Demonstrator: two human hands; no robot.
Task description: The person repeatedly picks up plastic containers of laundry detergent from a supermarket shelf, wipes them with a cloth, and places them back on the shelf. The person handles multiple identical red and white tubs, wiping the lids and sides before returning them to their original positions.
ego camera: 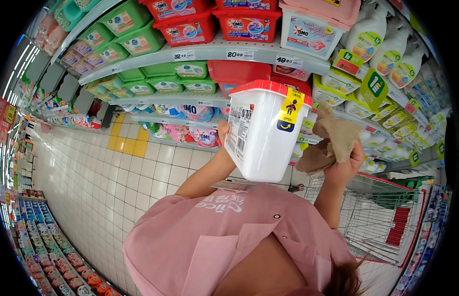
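Observation:
A white plastic tub with a red lid (274, 137) is held up in front of my chest, tilted, with a yellow and blue opening sticker on its side. My left hand (223, 132) grips it at its left side; only some fingers show, the rest being hidden behind the tub. To the right, my right hand (344, 166) holds a crumpled brown cloth (336, 137) just beside the tub, not seen touching it. Behind the tub, shelves carry a red OMO detergent tub (248, 24), green tubs (140, 40) and a white OMO tub with a pink lid (312, 31).
The grey shelf edge (211, 51) with price tags runs across the view. A wire shopping cart with a red rim (377, 218) stands at the right. White spray bottles (366, 33) fill the upper right shelves. Tiled floor (140, 174) stretches left; bottled products (51, 251) line the lower left.

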